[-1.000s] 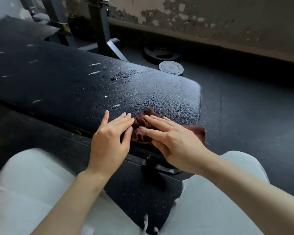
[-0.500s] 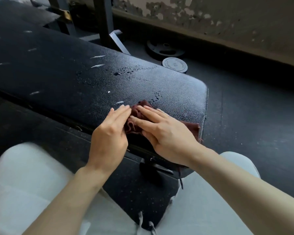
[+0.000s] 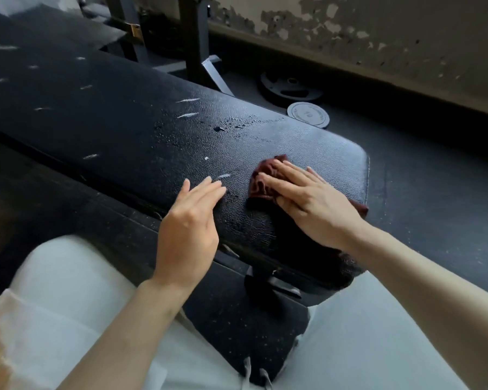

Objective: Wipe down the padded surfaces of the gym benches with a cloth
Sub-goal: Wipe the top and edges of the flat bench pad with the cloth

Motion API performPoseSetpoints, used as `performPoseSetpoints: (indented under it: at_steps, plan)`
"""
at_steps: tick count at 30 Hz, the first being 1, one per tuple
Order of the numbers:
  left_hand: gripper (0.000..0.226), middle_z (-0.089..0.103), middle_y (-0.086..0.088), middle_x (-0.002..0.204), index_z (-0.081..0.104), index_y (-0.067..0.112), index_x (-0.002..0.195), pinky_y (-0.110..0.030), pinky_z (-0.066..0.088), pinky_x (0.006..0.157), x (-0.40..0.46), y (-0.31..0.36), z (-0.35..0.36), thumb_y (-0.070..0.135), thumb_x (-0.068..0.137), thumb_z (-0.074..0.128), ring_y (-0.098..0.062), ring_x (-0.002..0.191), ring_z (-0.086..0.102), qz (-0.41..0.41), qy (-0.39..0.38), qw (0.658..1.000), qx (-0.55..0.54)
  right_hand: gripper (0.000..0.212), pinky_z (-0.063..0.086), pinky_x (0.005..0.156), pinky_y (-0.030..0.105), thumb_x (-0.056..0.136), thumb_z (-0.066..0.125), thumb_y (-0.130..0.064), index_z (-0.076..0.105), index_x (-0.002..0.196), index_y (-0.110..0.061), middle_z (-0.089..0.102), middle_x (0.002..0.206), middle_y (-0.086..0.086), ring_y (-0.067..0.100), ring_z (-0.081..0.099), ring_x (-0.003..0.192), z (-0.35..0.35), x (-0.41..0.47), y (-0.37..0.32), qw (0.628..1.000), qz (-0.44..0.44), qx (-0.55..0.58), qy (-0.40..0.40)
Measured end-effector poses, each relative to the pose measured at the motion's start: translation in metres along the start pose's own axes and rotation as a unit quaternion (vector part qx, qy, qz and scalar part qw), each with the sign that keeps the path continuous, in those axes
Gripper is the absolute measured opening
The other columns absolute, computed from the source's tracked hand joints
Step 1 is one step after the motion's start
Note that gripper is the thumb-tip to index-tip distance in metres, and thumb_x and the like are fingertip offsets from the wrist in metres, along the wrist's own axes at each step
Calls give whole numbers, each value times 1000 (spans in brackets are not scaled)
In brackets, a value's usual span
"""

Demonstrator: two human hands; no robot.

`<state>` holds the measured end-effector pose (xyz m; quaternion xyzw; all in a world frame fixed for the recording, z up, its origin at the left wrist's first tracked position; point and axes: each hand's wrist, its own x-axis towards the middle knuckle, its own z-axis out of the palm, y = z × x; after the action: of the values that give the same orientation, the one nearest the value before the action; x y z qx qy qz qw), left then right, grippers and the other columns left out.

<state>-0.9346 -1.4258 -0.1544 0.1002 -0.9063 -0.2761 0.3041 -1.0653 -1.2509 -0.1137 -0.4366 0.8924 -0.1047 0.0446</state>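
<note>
A black padded gym bench [image 3: 130, 119] runs from the upper left to the centre right, with water droplets and small white tears on its surface. A dark red cloth [image 3: 261, 181] lies near the bench's right end. My right hand [image 3: 310, 204] presses flat on the cloth, covering most of it; one corner shows past the wrist. My left hand [image 3: 190, 220] rests on the pad's near edge with fingers extended, holding nothing, a short gap left of the cloth.
Two weight plates [image 3: 307, 115] lie on the dark rubber floor behind the bench. Steel rack uprights [image 3: 193, 43] stand at the back. A peeling wall [image 3: 378, 32] runs along the far side. My light trousers [image 3: 68, 305] fill the lower frame.
My right hand has slid the cloth away from me and to the right, across the pad. My left hand has let go of the cloth and separated from it.
</note>
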Motion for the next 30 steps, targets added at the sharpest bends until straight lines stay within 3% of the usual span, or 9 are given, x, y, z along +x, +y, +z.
performPoseSetpoints:
  at_steps: [2, 8, 11, 15, 20, 22, 24, 27, 30]
  plan:
    - [35, 67, -8, 122, 69, 3, 115, -39, 29, 115, 0, 0, -2, -1, 89, 45, -21, 121, 59, -11, 0, 1000, 8, 52, -1, 121, 28, 96, 28, -44, 31, 148, -39, 14, 161, -8, 9, 7, 149, 2, 10, -11, 1000, 14, 8, 1]
    - [34, 69, -5, 118, 73, 7, 109, -41, 40, 108, 7, 0, -6, 1, 85, 50, -19, 116, 62, -3, -25, 999, 25, 52, 4, 120, 33, 97, 25, -44, 35, 147, -38, 19, 160, -9, 8, 10, 148, 5, -7, -27, 994, -109, 20, -26]
    - [31, 71, -3, 114, 75, 10, 104, -38, 42, 105, 9, -1, -8, 2, 83, 53, -16, 112, 64, 3, -22, 999, 26, 49, 1, 121, 40, 100, 32, -39, 28, 148, -42, 17, 161, -9, 9, 8, 149, -5, 31, 4, 1000, -13, -14, 1]
    - [30, 72, -2, 110, 76, 12, 100, -38, 47, 101, 12, 1, -11, 3, 79, 56, -15, 109, 66, 6, -22, 999, 31, 49, 3, 119, 29, 103, 38, -30, 26, 151, -33, 12, 162, 1, 17, 8, 149, -4, 60, 0, 997, 72, -16, 17]
    - [26, 75, 4, 96, 78, 24, 93, -29, 56, 72, 34, 15, -34, 19, 77, 57, -20, 88, 71, -6, -117, 983, 139, 52, 4, 119, 21, 98, 29, -40, 36, 149, -30, 24, 159, 2, 16, 18, 147, 1, 14, -25, 993, -122, 7, -4]
    - [26, 71, 9, 111, 71, 30, 110, -30, 51, 83, 55, 18, -47, 32, 90, 54, -20, 102, 66, -18, -174, 970, 167, 56, 7, 121, 30, 95, 19, -50, 31, 148, -38, 21, 160, -6, 10, 13, 148, -5, 21, 2, 991, -126, -25, -24]
    - [35, 60, 12, 128, 61, 32, 125, -30, 44, 97, 73, 14, -55, 40, 91, 57, -16, 119, 55, 7, -222, 954, 201, 52, 3, 122, 40, 97, 20, -53, 23, 149, -45, 15, 161, -11, 7, 6, 148, -13, 46, 30, 997, -57, -54, -3]
    - [50, 41, 13, 147, 45, 29, 140, -26, 31, 110, 90, 3, -56, 43, 93, 55, -8, 136, 37, 56, -265, 932, 241, 47, -1, 118, 29, 104, 36, -35, 28, 150, -35, 14, 162, -3, 14, 3, 149, -14, 83, 30, 999, 28, -5, 21]
    - [60, 28, 10, 155, 33, 25, 148, -22, 23, 112, 106, -12, -54, 46, 95, 52, -8, 141, 26, 64, -291, 927, 228, 48, -3, 118, 25, 103, 31, -36, 31, 150, -30, 15, 162, 0, 16, 6, 150, 0, 78, -7, 997, -71, 28, 25]
